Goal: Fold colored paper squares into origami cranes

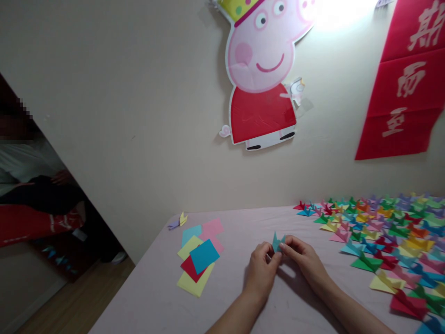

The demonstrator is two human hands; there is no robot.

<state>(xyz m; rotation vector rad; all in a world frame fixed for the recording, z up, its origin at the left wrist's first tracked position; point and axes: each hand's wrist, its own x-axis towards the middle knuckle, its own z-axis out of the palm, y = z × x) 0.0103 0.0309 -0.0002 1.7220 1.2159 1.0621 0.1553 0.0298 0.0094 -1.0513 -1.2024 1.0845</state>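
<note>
Between my two hands, just above the table, is a light blue folded paper crane [276, 243] with two narrow points sticking upward. My left hand [261, 269] pinches its lower left part between thumb and fingers. At its right side, my right hand [299, 254] grips the paper near the right point with thumb and forefinger. The fingers cover much of the lower part of the crane.
Loose paper squares [204, 256] in several colours lie at left, with small folded pieces [178, 221] behind them. Rows of finished paper cranes [382, 241] fill the table's right side. A wall [156, 139] stands behind; a seated person [31, 171] shows at far left.
</note>
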